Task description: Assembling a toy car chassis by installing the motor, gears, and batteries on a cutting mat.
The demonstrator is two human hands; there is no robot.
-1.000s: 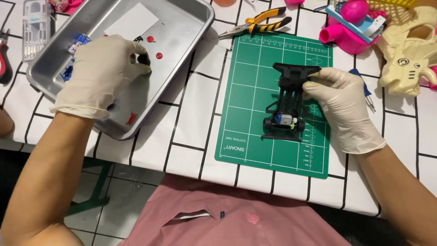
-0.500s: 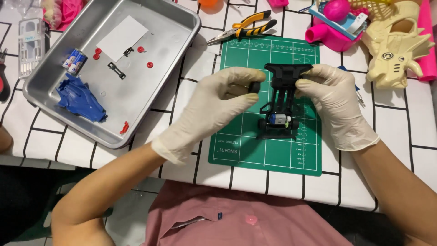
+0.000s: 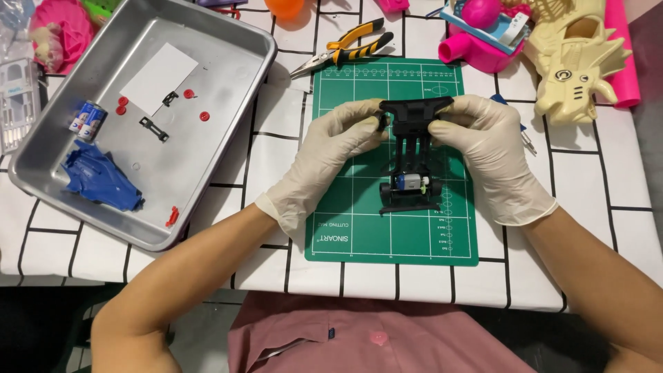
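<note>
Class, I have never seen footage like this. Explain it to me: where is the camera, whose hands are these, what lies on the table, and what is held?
The camera sits on a person's head and looks down at their own gloved hands. The left hand and right hand both hold the far end of a black toy car chassis over a green cutting mat. A metal tray to the left holds a blue car shell, two small batteries, a white card and small red and black parts. Pliers and colourful toys lie beyond the mat.
</note>
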